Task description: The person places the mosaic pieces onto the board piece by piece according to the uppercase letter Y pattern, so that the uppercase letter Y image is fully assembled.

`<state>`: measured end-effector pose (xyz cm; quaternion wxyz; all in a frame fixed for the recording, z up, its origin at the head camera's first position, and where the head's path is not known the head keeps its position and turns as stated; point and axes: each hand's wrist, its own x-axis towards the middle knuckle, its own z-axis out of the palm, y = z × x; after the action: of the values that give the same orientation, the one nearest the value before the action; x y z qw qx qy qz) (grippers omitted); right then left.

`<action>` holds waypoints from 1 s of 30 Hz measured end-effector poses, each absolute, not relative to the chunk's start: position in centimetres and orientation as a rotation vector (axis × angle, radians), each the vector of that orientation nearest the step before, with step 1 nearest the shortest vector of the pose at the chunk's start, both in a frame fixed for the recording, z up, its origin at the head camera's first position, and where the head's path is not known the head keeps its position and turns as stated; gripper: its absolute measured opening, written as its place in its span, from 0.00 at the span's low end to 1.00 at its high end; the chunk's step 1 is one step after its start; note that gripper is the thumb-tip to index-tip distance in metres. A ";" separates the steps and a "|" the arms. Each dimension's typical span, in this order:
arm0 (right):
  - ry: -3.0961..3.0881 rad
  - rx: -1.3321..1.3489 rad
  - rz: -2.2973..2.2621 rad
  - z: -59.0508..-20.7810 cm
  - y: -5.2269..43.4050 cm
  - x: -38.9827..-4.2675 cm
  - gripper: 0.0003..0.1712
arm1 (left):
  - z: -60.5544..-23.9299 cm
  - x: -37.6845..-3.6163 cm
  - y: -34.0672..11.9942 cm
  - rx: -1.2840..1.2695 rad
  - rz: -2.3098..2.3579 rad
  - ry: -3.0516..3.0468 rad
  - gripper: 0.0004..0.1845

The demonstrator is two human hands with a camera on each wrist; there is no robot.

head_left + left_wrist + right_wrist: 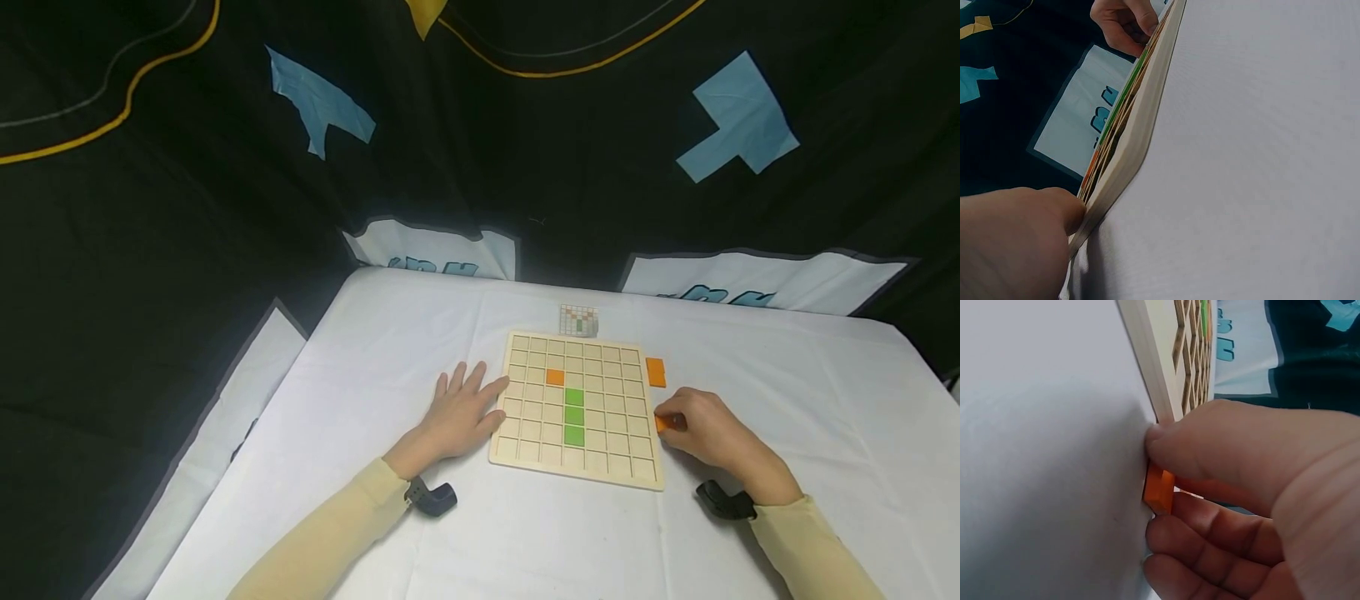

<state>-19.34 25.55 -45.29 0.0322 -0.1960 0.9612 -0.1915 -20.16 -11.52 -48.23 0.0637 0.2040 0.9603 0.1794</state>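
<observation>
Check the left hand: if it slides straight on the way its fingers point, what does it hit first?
The wooden grid board. The left hand lies flat on the white table, fingers aimed at the board's left edge; the fingertips already look to touch it, as the left wrist view suggests, though exact contact is hard to confirm.

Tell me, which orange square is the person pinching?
The orange tile in the right hand, beside the board's right edge. Another orange tile sits in the grid; a third lies untouched on the cloth.
</observation>
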 end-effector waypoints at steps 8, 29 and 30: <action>2.972 -0.607 -0.598 -45.4 25.5 -19.3 0.13 | -48.2 -20.2 -11.5 0.619 0.539 2.901 0.31; 2.983 -0.589 -0.593 -45.3 25.5 -19.5 0.12 | -48.3 -20.1 -11.4 0.598 0.539 2.900 0.30; 2.984 -0.585 -0.591 -45.3 25.5 -19.6 0.13 | -48.3 -20.1 -11.5 0.599 0.542 2.901 0.30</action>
<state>-19.55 25.49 -45.31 0.0220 -0.1887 0.9631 -0.1908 -20.14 -11.46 -48.29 0.0650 0.1985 0.9613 0.1797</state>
